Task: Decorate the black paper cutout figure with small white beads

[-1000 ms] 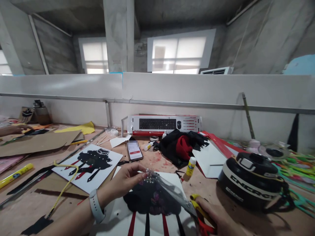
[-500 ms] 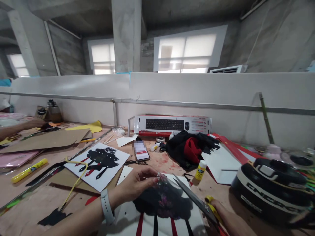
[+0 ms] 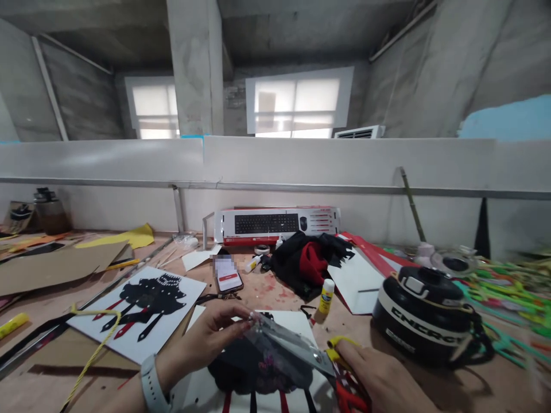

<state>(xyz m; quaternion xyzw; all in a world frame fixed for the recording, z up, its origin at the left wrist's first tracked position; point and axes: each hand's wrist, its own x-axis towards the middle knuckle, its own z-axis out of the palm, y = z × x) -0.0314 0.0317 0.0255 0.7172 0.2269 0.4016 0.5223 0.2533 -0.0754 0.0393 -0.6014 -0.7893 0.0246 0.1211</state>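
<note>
My left hand (image 3: 206, 338), with a pale watch on the wrist, pinches the top of a small clear plastic bag (image 3: 267, 357) between thumb and fingers. Small pinkish-purple pieces show inside the bag. My right hand (image 3: 374, 373) grips scissors (image 3: 301, 346) with yellow and red handles. Their blades reach left across the bag's upper part, tips close to my left fingertips; whether they cut the plastic I cannot tell. Below lies a white sheet (image 3: 196, 396) bearing a black cloud-like shape (image 3: 226, 367) with red and black strips under it.
Left lies a finished-looking picture (image 3: 150, 298) near yellow cord (image 3: 101, 344). Behind are a phone (image 3: 228, 274), dark cloth (image 3: 288, 267) and a keyboard box (image 3: 275, 225). A glue stick (image 3: 326, 297) and a black bottle (image 3: 422, 321) stand right, with colourful strands (image 3: 508, 292) beyond.
The scissors have swung left, their blades now across the bag's top by my left fingers. My left hand still pinches the bag. The view has turned right.
</note>
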